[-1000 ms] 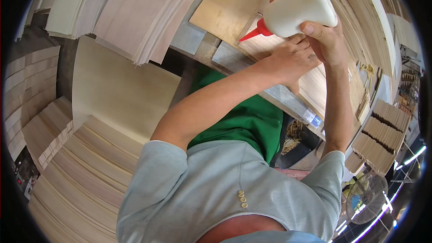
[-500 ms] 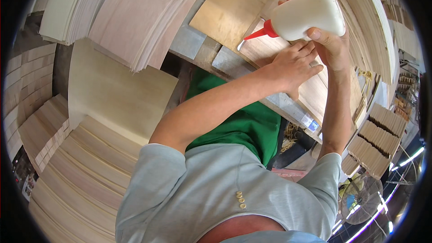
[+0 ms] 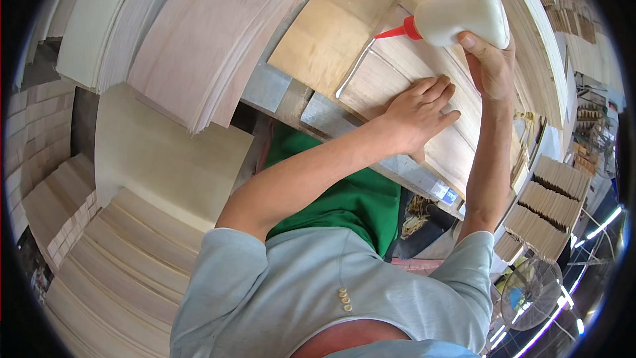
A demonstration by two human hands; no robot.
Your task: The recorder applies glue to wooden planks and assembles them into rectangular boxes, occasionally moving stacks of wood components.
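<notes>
Workbench [image 3: 285, 103] amid veneer stacks [image 3: 199, 33] | left hand [image 3: 417, 116] flat on veneer sheet [image 3: 397, 76] | right hand [image 3: 490, 59] grip holding glue bottle [image 3: 460, 16]

The single view comes from a wide fisheye camera worn on the person's head, looking steeply down over the chest and the pale shirt at the lower edge. It faces forward and down, so both forearms run up from the near edge to the counter [image 3: 318, 116] in the upper middle. The left hand [image 3: 417, 114] and right hand [image 3: 491, 66] sit close to the lens, in the upper right. Straight stacks of veneer sheets [image 3: 199, 40] bend toward the dark round rim. A standing fan [image 3: 530, 295] shows low at the right edge. No second view shares the scene.
</notes>
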